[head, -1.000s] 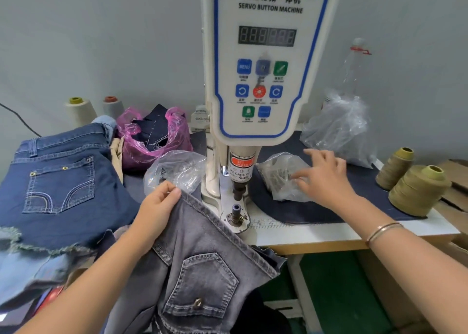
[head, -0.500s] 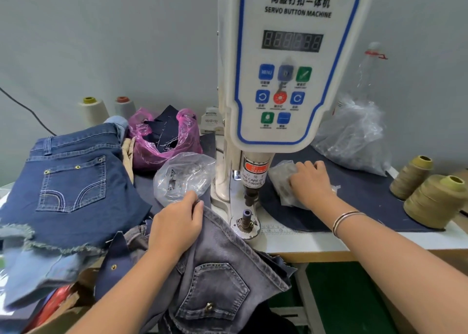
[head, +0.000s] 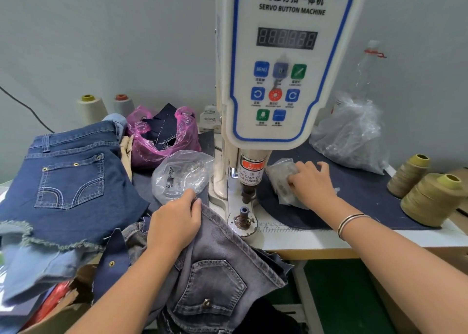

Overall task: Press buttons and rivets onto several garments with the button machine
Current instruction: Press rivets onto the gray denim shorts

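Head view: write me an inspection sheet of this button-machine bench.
Surface: white table under a dark cloth mat.
Job's things: button machine; grey denim garment; blue denim shorts.
Clutter: pink bag, clear bags, thread cones.
Grippers: left hand grips the grey garment; right hand reaches into a small clear bag.
Cables: black cable along the wall.
Surroundings: grey wall, green floor.

Machine head (head: 288, 62) cropped at top, right hand (head: 312, 185) fingertips buried in small bag (head: 279, 175), bag contents indistinct
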